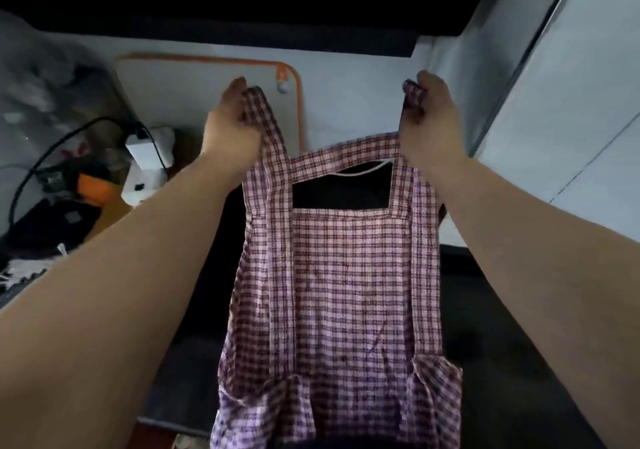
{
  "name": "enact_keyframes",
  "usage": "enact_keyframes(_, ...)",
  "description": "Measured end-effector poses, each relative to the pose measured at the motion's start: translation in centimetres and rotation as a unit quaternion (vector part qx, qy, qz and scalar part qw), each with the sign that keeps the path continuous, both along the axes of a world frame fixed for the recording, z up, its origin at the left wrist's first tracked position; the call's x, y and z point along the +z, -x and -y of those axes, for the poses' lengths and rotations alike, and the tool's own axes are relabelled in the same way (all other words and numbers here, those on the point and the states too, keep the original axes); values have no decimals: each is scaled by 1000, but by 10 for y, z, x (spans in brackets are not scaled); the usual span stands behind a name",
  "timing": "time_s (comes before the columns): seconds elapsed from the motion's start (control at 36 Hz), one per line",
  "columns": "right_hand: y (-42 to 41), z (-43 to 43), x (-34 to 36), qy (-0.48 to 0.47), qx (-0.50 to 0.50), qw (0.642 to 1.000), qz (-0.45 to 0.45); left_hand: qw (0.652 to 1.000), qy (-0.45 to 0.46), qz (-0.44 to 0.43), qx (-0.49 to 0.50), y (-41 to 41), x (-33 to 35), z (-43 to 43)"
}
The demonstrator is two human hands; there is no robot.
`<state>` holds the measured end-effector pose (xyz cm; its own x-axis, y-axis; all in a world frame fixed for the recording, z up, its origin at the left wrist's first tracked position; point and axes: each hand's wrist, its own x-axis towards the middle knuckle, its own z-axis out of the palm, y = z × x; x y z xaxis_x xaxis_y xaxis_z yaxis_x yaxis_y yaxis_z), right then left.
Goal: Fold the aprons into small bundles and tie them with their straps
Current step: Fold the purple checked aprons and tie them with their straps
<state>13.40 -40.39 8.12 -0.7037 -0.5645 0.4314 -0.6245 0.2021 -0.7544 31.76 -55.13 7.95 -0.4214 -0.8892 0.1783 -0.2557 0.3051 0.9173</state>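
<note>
1. Far left, clutter: a black cable (31, 171) loops to a white plug block (143, 148), and an orange item (95, 187) lies just beside it. This area is blurred and no label can be read.
2. Grey board (194, 95) with an orange rim, behind the raised hands. There is a small mark on its orange corner tab, too small to read.
3. Left hand (232, 126): raised, fingers curled round the top of the left strap (273, 157).
4. Apron (346, 292): checked cloth in pink, white and dark red.
   - It is held up in the air between both hands and hangs full length over a dark surface (502, 310).
   - A band joins the two straps above the square bib, and gathered pockets or ruffles sit at the lower corners.
   - No brand tag or writing is visible.
5. Handling, judged:
   - The cloth looks thin, soft and light. It drapes limply, will not hold a crease unaided and is not fragile.
   - It is likely to slide or unfold unless pressed flat.
   - The best holds are the strap tops, as now, then the bib corners and side edges for folding.
   - The straps should be kept free, since the bundle is tied with them.
6. Right hand (427, 119): raised level with the other, fingers and thumb closed on the top of the right strap (414, 96).
7. Far right: a pale panel (571, 102), plain and unmarked.
</note>
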Motion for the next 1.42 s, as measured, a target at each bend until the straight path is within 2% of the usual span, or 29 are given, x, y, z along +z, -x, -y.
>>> enact_keyframes(0.11, 20, 13, -22, -188, -3, 979, 76, 990, -62, 94, -89, 8, -58, 39)
enact_keyframes(0.17, 22, 11, -36, -276, -10, 958, 82, 984, -75, 142, -77, 6, -68, 24)
enact_keyframes(0.25, 22, 4, -62, -305, 3, 945, 117, 975, -118, 177, -55, -1, -86, 3)
enact_keyframes(0.33, 16, -6, -90, -342, 18, 928, 145, 960, -168, 210, -80, -11, -107, -11)
enact_keyframes(0.39, 6, -21, -110, -427, 49, 890, 153, 928, -200, 284, -134, -26, -127, -23)
enact_keyframes(0.47, -16, -53, -134, -570, 126, 792, 179, 845, -256, 411, -227, -53, -164, -47)
enact_keyframes(0.53, -28, -70, -147, -622, 145, 736, 224, 801, -267, 472, -254, -69, -188, -63)
enact_keyframes(0.58, -36, -81, -165, -658, 130, 684, 286, 776, -248, 522, -253, -77, -205, -77)
enact_keyframes(0.61, -41, -85, -177, -662, 110, 675, 307, 774, -226, 538, -246, -81, -210, -84)
enact_keyframes(0.67, -47, -90, -197, -654, 63, 701, 278, 774, -185, 555, -243, -81, -211, -93)
enact_keyframes(0.72, -51, -94, -209, -604, 16, 759, 244, 767, -161, 569, -249, -81, -209, -97)
enact_keyframes(0.75, -52, -95, -213, -577, -1, 777, 252, 760, -145, 583, -249, -80, -209, -99)
enact_keyframes(0.86, -47, -86, -227, -504, 16, 832, 232, 739, -78, 632, -218, -76, -217, -94)
enact_keyframes(0.92, -40, -75, -228, -471, 13, 860, 196, 743, -57, 634, -207, -68, -219, -80)
enact_keyframes(1.0, -22, -51, -233, -425, -19, 889, 171, 768, -16, 617, -171, -49, -220, -58)
enact_keyframes(1.06, -11, -35, -233, -380, -12, 908, 178, 783, 41, 611, -109, -34, -220, -48)
enact_keyframes(1.11, -4, -19, -231, -323, 28, 930, 175, 782, 112, 613, -22, -20, -222, -39)
enact_keyframes(1.19, -6, -9, -220, -305, 88, 939, 133, 801, 144, 577, 64, -9, -226, -36)
enact_keyframes(1.28, -17, -18, -219, -300, 69, 949, 74, 842, 73, 532, 54, -7, -232, -50)
enact_keyframes(1.33, -27, -29, -226, -345, 16, 932, 111, 852, 2, 523, 16, -14, -236, -64)
enact_keyframes(1.42, -37, -44, -237, -426, -44, 875, 225, 876, -35, 481, -7, -31, -236, -77)
